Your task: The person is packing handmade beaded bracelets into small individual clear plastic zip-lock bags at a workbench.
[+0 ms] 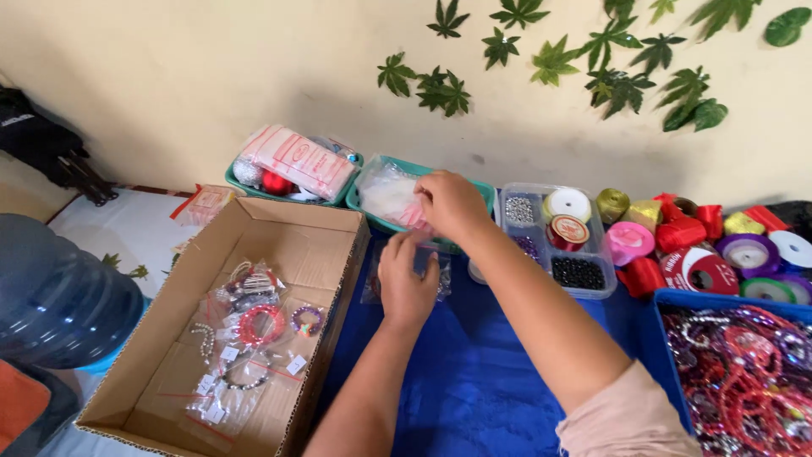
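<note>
1. Small clear plastic bag (420,254): held above the blue cloth (474,372) on the counter, just in front of the teal tray. The left hand (406,283) is closed on its lower part; the right hand (451,203) pinches its top edge with the fingertips.
2. Risk, slip: the film looks thin and slick, and the right hand's hold is only a fingertip pinch; a loose pinch would probably let the bag drop and spill whatever it holds, which cannot be made out.
3. Risk, snag: the right forearm crosses close to the clear compartment box (558,241) of beads and ribbon spools; a wide elbow swing could knock it.
4. Teal tray (484,190): directly behind the hands, holding a heap of clear bags (389,193).
5. Second teal tray (241,182): to the left of the first, carrying a flat white packet with red stripes (296,159) over a red bauble.
6. Cardboard box (254,245): left of the hands, open, with bagged bracelets (258,322) and small white tags lying flat inside.
7. Ribbon rolls (702,245): right of the compartment box, red, pink, gold and purple, some with round labels.
8. Blue bin (677,298): at the far right, full of tangled red and purple bracelets.
</note>
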